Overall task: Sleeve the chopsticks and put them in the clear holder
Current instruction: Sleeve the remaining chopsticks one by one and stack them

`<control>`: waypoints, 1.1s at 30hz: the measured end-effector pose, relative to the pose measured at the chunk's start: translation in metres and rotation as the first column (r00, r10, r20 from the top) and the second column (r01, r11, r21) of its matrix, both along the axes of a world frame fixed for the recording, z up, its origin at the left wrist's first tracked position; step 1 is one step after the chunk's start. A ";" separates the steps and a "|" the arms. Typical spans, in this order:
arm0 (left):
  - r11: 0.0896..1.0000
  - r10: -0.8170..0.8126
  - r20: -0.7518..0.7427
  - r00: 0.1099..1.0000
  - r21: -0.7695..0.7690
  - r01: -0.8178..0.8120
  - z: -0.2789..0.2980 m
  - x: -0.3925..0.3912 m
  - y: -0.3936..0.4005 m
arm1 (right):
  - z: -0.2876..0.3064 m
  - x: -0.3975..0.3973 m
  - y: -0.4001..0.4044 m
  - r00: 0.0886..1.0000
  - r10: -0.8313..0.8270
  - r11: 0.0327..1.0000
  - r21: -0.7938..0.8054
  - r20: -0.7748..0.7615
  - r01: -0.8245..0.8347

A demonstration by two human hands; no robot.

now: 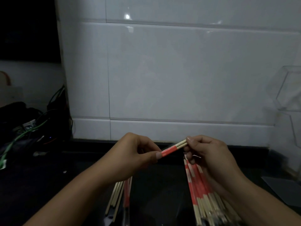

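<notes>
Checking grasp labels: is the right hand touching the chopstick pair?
Touching. The head view shows the right hand pinching the bare end of the chopstick pair.

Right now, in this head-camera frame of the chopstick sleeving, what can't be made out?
- Clear holder: cut off by the right edge, and glare hides its contents.
- Red sleeve: its lower end sits under the left hand.
- Chopstick pair: tips covered by the right hand.
- Sleeved pile: partly behind the right hand, cut by the bottom edge.
- Clutter at left: too dark.
</notes>
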State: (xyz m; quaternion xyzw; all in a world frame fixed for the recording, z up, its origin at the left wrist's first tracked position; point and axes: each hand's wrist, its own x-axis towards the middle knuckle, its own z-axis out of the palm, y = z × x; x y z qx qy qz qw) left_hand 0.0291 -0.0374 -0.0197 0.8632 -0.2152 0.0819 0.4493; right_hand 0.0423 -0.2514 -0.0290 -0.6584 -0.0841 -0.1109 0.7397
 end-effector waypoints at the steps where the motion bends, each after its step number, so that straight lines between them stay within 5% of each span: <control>1: 1.000 0.000 -0.007 1.000 -0.002 0.000 0.001 0.000 0.001 | 0.002 0.000 -0.001 1.000 -0.002 1.000 0.007 0.000 0.002; 8: 0.999 -0.009 0.031 0.999 -0.031 0.010 0.002 -0.002 -0.001 | 0.000 0.000 0.001 0.997 -0.047 0.995 0.086 0.063 0.042; 11: 0.986 0.054 0.105 0.993 -0.164 -0.037 -0.002 -0.004 -0.013 | 0.002 -0.003 0.008 0.992 0.126 0.968 0.214 0.030 -0.129; 13: 0.974 0.085 0.146 0.986 -0.219 -0.051 -0.005 -0.005 -0.020 | 0.000 -0.008 0.014 0.972 0.236 0.959 0.166 -0.009 -0.231; 18: 0.980 0.040 0.048 0.998 -0.198 -0.030 -0.002 -0.005 -0.018 | -0.005 -0.001 0.014 0.999 0.049 0.992 0.113 -0.006 -0.048; 20: 0.972 0.220 0.067 0.973 -0.101 -0.213 0.000 0.002 -0.003 | 0.005 0.010 -0.006 0.996 -0.083 0.996 0.029 0.011 0.083; 22: 0.874 0.428 0.157 0.890 0.181 -0.452 -0.003 0.012 0.012 | 0.009 0.021 -0.030 0.989 -0.144 0.971 -0.188 0.038 0.148; 26: 0.667 0.525 0.074 0.848 0.584 -0.463 -0.016 0.018 0.016 | -0.009 0.043 -0.054 0.985 -0.167 0.802 -0.587 -0.038 0.113; 30: 0.611 0.504 0.011 0.864 0.702 -0.365 -0.021 0.015 0.009 | -0.027 0.056 -0.054 0.946 -0.304 0.319 -0.923 0.116 0.215; 33: 0.629 0.491 -0.057 0.869 0.714 -0.309 -0.021 0.015 0.011 | -0.022 0.048 -0.045 0.920 -0.287 0.298 -0.889 0.265 0.349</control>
